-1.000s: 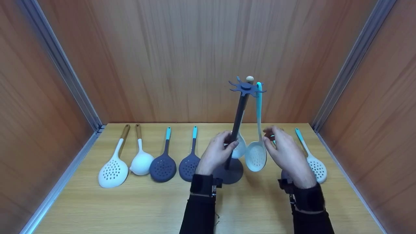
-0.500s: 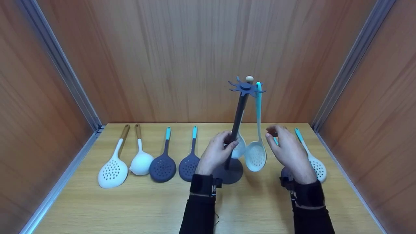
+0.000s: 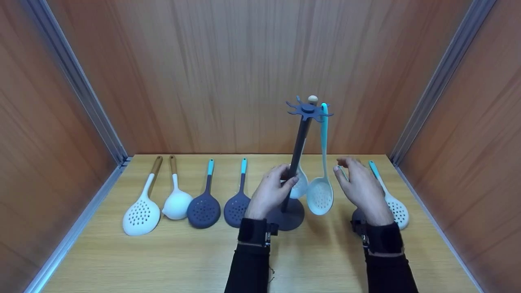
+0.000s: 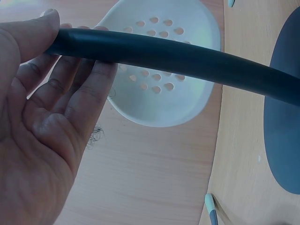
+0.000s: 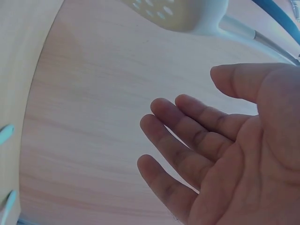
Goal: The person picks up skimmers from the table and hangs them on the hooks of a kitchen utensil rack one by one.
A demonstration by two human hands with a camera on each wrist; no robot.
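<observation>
Dark grey, the round-based utensil stand (image 3: 300, 140) with a ring of hooks on top has its slim pole clamped between the thumb and curled fingers of the left hand (image 3: 270, 191). It is just right of the middle of a pale wooden table (image 3: 183, 260). From one hook hangs a turquoise-handled pale slotted spoon (image 3: 320, 197); a pale, partly hidden utensil (image 3: 300, 185) hangs behind the pole. Just beside the slotted spoon, the right hand (image 3: 362, 191) hovers, slightly bent fingers apart from the thumb. To the left lie a brown-handled white slotted turner (image 3: 141, 215), a brown-handled white ladle (image 3: 178, 204) and two turquoise-handled dark slotted turners (image 3: 204, 210); past the right hand lies a turquoise-handled pale slotted turner (image 3: 398, 211).
</observation>
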